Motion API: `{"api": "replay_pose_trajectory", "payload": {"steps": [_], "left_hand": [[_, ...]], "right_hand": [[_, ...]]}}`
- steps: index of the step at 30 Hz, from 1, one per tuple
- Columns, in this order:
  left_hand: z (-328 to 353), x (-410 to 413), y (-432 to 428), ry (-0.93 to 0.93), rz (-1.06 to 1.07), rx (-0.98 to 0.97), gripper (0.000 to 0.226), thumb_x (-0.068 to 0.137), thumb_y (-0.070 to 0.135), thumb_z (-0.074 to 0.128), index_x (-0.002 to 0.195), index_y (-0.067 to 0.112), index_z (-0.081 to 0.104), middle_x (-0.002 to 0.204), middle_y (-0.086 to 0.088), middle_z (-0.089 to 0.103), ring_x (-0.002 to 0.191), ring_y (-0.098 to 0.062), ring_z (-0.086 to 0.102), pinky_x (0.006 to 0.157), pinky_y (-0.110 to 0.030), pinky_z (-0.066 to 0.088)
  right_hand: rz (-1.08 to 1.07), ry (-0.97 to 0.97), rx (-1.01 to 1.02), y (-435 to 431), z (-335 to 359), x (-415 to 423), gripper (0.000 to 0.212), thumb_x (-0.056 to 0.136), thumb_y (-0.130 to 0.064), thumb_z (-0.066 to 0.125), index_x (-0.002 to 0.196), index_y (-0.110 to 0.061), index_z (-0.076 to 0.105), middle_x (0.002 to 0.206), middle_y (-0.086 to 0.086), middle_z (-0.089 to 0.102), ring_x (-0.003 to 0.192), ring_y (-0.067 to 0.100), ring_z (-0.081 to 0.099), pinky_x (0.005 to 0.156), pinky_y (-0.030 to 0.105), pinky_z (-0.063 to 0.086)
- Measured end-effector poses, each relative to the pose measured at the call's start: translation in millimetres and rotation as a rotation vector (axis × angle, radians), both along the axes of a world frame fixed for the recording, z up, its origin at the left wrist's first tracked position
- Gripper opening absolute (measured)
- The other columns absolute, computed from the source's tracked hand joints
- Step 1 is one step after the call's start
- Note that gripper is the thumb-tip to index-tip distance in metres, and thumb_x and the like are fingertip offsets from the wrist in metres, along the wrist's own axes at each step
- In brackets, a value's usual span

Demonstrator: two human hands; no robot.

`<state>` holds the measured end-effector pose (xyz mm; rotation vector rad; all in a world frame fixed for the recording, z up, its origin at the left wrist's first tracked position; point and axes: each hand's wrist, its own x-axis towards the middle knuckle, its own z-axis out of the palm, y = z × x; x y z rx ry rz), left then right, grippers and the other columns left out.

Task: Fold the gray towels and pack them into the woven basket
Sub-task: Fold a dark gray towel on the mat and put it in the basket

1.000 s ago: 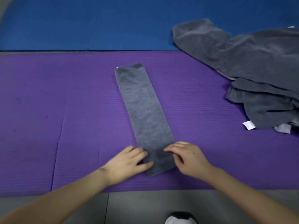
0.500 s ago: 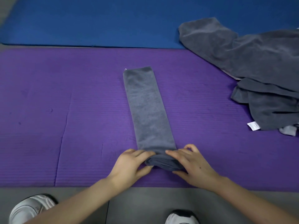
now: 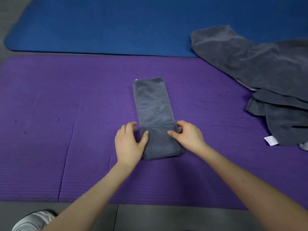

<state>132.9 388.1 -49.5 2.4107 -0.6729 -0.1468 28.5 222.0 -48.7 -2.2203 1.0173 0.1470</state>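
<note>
Both my hands are on the gray towel, which lies on the purple mat as 1 long narrow strip running straight away from me, approx. mid-mat. The near end is turned over into a thick roll; the far part is flat, w/ a speck of white at its far-L corner.

My L hand grips the L end of the roll: thumb pressed on top of the cloth, the other fingers curled at the towel's L edge, so the end is pinched btw them. My R hand grips the R end the same way, thumb on top pointing inward, fingers curled round the roll's side. The 2 thumbs face each other across the top, apart, w/ gray cloth btw them. Both forearms come in from the bottom of the view.

Off to the far R, well apart from my hands, is a pile of gray towels, loose and crumpled, partly on the purple mat and partly on the blue mat behind it. A white tag sticks out at the pile's near edge. The blue mat lies beyond the purple one, edges just beside each other. Near me, gray floor, and 1 white shoe at the bottom-L corner.
</note>
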Motion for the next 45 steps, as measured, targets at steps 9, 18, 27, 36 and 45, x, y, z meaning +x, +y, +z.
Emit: {"api": "replay_pose_trajectory", "payload": {"steps": [9,18,27,36,45], "left_hand": [[-21,8,36,-0.475,-0.844,0.367,0.077,0.081,0.061,0.049,0.144,0.023,0.028,0.149,-0.007,0.037,0.138,-0.023,0.034,0.11,-0.056,0.017],[-20,28,18,-0.424,-0.795,0.445,0.106,0.056,0.061,0.075,0.143,0.021,0.028,0.147,-0.005,0.04,0.133,-0.022,0.041,0.106,-0.07,0.015],[-3,28,18,-0.032,-0.854,0.43,0.09,0.073,0.048,0.066,0.148,0.028,0.02,0.155,0.006,0.016,0.14,-0.006,0.011,0.11,-0.058,-0.006],[33,10,36,0.956,-0.658,-0.005,0.059,0.074,0.061,0.062,0.124,0.045,0.034,0.107,0.005,0.068,0.102,-0.007,0.063,0.093,-0.028,0.049],[6,-7,1,0.34,-0.336,-0.05,0.047,0.095,0.051,0.03,0.133,0.057,0.005,0.109,0.008,0.054,0.099,-0.011,0.053,0.084,-0.028,0.039]], "right_hand": [[0.114,-0.334,-0.508,9,-1,-18,0.049,0.083,-0.052,0.055,0.113,-0.014,0.061,0.103,0.004,0.068,0.091,0.027,0.064,0.078,0.037,0.043],[0.923,-0.075,-0.758,-11,-23,-31,0.098,0.068,-0.062,0.066,0.147,-0.022,0.023,0.15,0.008,0.035,0.137,0.025,0.036,0.107,0.065,0.022],[0.932,-0.206,-0.628,-6,-3,-36,0.102,0.052,-0.039,0.087,0.134,-0.009,0.036,0.126,0.012,0.062,0.109,0.021,0.064,0.09,0.041,0.049],[0.616,0.103,0.333,-9,64,-52,0.049,0.083,-0.042,0.067,0.12,-0.03,0.037,0.095,-0.012,0.053,0.082,0.005,0.049,0.074,0.021,0.039],[0.121,-0.026,0.312,-36,9,-16,0.036,0.087,-0.046,0.058,0.118,-0.03,0.051,0.111,-0.009,0.06,0.105,0.013,0.057,0.098,0.038,0.043]]}}
